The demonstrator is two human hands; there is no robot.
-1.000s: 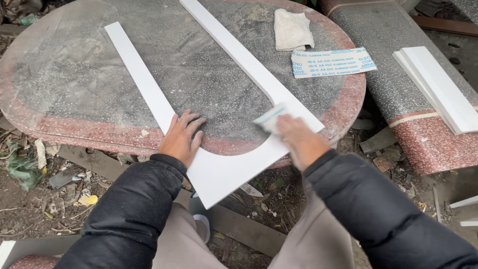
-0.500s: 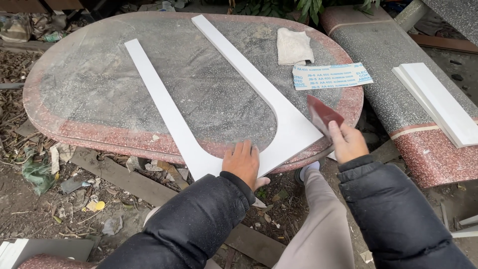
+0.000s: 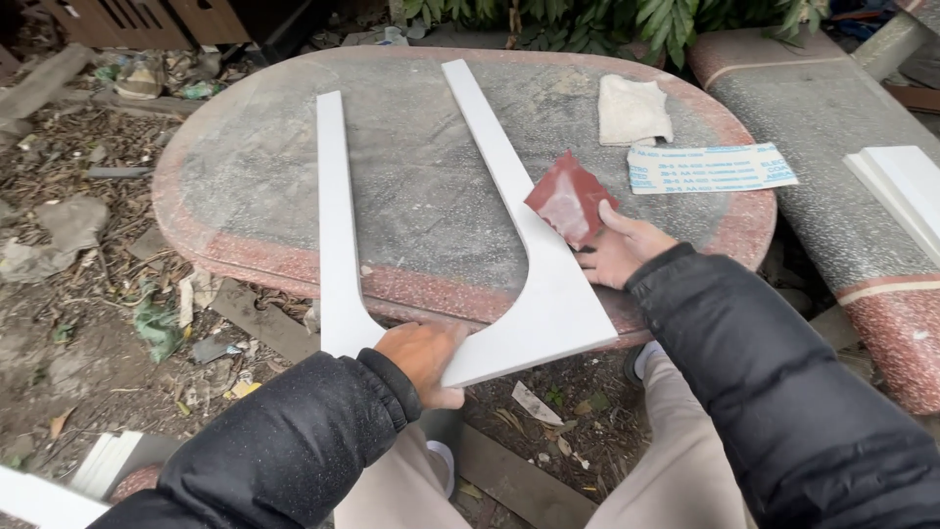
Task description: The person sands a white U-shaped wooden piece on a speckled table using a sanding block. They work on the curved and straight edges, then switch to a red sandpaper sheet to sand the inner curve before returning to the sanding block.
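A white U-shaped flat panel (image 3: 534, 294) lies on the oval stone table (image 3: 421, 176), its curved base hanging over the near edge. My left hand (image 3: 423, 359) grips that curved base from below the table edge. My right hand (image 3: 619, 250) holds a reddish-brown piece of sandpaper (image 3: 570, 197) just right of the panel's right arm, its fingers pinching the sheet's lower corner. The panel's left arm (image 3: 333, 196) runs straight toward the far side of the table.
A folded white cloth (image 3: 632, 110) and a sheet of sandpaper lying backing-up (image 3: 710, 168) rest on the table's right part. A stone bench (image 3: 842, 127) with white trim pieces (image 3: 906, 191) stands at right. Rubble and litter cover the ground at left; plants line the far side.
My left hand moved from the panel's top surface to gripping its curved base at the edge. My right hand lifted off the panel and now holds the sandpaper up beside it.
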